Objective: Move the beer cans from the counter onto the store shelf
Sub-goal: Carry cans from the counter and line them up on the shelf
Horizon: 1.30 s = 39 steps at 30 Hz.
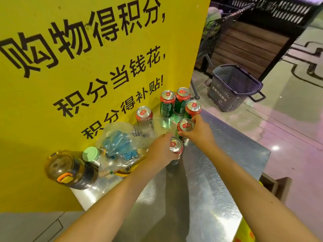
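A steel counter (206, 180) runs along a yellow wall (52, 102) printed with large black characters. At the counter's near left corner, against the wall, lies a dark bottle (70, 170) with an orange clasp. Just right of it stands a cup with a green lid (91, 154), touching a clear plastic bag (122, 137) holding something blue.

Behind the bag, close to the wall, stands one beer can (144, 116), red-topped and green-sided. Right of the bag, the left hand (161, 151) wraps its fingers around a can (175, 145) near the middle of the counter; whether that can is lifted or standing cannot be told. Just beyond and touching-close, the right hand (200, 131) grasps another can (186, 125) by its upper rim, fingers curled over the top edge.

At the counter's far corner three more cans stand upright together: a left can (167, 103), a back can (182, 99), and a right can (192, 109) just beside the right hand's fingertips.

Beyond the counter's far right edge, on the tiled floor (288, 119), sits a purple shopping basket (234, 86), with a wooden slatted stand (244, 48) behind it.
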Available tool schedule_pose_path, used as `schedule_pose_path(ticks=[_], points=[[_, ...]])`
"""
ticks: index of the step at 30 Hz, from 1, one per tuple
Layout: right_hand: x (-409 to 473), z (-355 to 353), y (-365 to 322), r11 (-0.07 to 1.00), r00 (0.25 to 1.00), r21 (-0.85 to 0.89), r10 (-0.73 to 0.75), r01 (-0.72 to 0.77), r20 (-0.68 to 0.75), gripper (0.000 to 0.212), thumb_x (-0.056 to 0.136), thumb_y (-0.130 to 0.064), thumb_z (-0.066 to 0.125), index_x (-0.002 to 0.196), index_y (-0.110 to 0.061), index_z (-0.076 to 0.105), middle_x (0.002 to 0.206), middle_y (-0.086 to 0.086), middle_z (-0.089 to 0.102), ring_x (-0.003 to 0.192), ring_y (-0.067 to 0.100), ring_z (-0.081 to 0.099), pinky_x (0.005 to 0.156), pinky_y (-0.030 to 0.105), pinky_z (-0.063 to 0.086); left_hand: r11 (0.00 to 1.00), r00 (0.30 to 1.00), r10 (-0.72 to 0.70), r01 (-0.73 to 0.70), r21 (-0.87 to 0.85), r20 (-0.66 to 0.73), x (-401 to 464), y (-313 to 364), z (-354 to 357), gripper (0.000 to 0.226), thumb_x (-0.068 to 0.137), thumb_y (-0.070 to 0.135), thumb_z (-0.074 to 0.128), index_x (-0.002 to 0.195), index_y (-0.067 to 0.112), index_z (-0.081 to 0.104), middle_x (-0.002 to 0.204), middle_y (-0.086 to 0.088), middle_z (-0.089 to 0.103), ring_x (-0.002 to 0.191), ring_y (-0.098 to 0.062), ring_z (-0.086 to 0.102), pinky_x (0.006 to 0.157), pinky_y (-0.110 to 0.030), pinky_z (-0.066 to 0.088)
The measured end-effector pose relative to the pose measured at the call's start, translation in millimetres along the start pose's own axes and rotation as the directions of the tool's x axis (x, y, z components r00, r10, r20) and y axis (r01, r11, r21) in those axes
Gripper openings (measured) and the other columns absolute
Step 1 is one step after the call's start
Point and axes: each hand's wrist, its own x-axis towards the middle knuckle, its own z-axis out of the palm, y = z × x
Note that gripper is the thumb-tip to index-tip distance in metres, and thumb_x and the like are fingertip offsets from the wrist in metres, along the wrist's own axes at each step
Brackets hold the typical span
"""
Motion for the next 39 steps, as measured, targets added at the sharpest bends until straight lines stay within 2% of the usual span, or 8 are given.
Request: schedule_pose_path(ticks=[4,12,19,22,25,29,32,39], points=[[-21,-3,11,1.000,1.000,0.001,-0.015,0.015,0.001,0.068,0.068,-0.033,0.082,0.125,-0.016,0.050,0.119,0.003,0.061,0.106,0.024,0.058,0.076,0.026,0.038,1.000,1.000,0.013,-0.012,-0.004,0.007,-19,-2,4,0.066,0.065,0.032,0.081,0.122,0.019,0.050,0.117,-0.003,0.060,0.103,-0.023,0.058,0.086,-0.035,0.049],[-68,-13,30,0.996,0.999,0.069,-0.048,0.048,-0.001,0.044,0.064,-0.035,0.084,0.102,-0.019,0.068,0.093,-0.001,0.064,0.086,0.013,0.056,0.067,0.021,0.041,0.985,0.998,0.015,-0.027,-0.172,-0.066,-82,-15,-11,0.051,0.059,0.038,0.080,0.105,0.029,0.058,0.098,0.010,0.063,0.089,-0.009,0.059,0.077,-0.027,0.051],[-133,-29,-14,0.979,0.981,0.178,-0.123,0.096,0.149,0.046,0.062,-0.035,0.084,0.103,-0.023,0.068,0.093,-0.007,0.069,0.085,0.008,0.064,0.076,0.025,0.052,0.936,0.993,0.002,-0.043,-0.350,-0.116,-161,-34,-62,0.052,0.061,0.025,0.085,0.094,0.047,0.051,0.093,0.022,0.061,0.088,0.001,0.060,0.073,-0.012,0.049],[-164,-23,-47,0.969,0.958,0.207,-0.182,0.136,0.224,0.044,0.061,-0.029,0.086,0.100,-0.026,0.066,0.090,-0.013,0.067,0.083,0.001,0.062,0.069,0.016,0.047,0.927,0.985,-0.010,-0.055,-0.371,-0.170,-204,-51,-83,0.059,0.063,0.023,0.085,0.102,0.047,0.048,0.100,0.027,0.058,0.090,0.016,0.056,0.072,-0.007,0.046],[-198,-7,-82,0.945,0.921,0.273,-0.260,0.180,0.292,0.046,0.060,-0.024,0.087,0.100,-0.029,0.065,0.091,-0.014,0.068,0.084,0.001,0.063,0.065,0.013,0.045,0.899,0.969,-0.073,-0.038,-0.435,-0.235,-256,-75,-102,0.057,0.056,0.027,0.088,0.101,0.041,0.056,0.097,0.024,0.063,0.092,0.010,0.059,0.073,-0.011,0.047],[-254,28,-135,0.896,0.855,0.366,-0.382,0.251,0.350,0.046,0.056,-0.021,0.089,0.088,-0.040,0.062,0.087,-0.021,0.066,0.081,-0.004,0.063,0.065,0.010,0.046,0.859,0.908,-0.211,-0.004,-0.512,-0.362,-341,-115,-122,0.057,0.045,0.043,0.081,0.098,0.035,0.060,0.096,0.018,0.065,0.090,-0.001,0.063,0.077,-0.021,0.051],[-309,60,-177,0.838,0.768,0.425,-0.510,0.343,0.387,0.040,0.057,-0.015,0.088,0.086,-0.033,0.068,0.083,-0.018,0.070,0.078,-0.004,0.064,0.064,0.007,0.047,0.848,0.842,-0.299,0.019,-0.529,-0.449,-419,-148,-133,0.059,0.046,0.049,0.078,0.100,0.038,0.059,0.098,0.017,0.065,0.093,-0.005,0.063,0.080,-0.025,0.051],[-439,151,-265,0.785,0.498,0.516,-0.617,0.342,0.609,0.045,0.053,-0.031,0.089,0.094,-0.024,0.070,0.086,-0.009,0.072,0.080,0.005,0.068,0.063,0.016,0.050,0.773,0.586,-0.567,0.136,-0.620,-0.579,-615,-205,-143,0.060,0.056,0.030,0.087,0.107,0.037,0.058,0.102,0.011,0.066,0.096,-0.008,0.063,0.073,-0.015,0.051]])
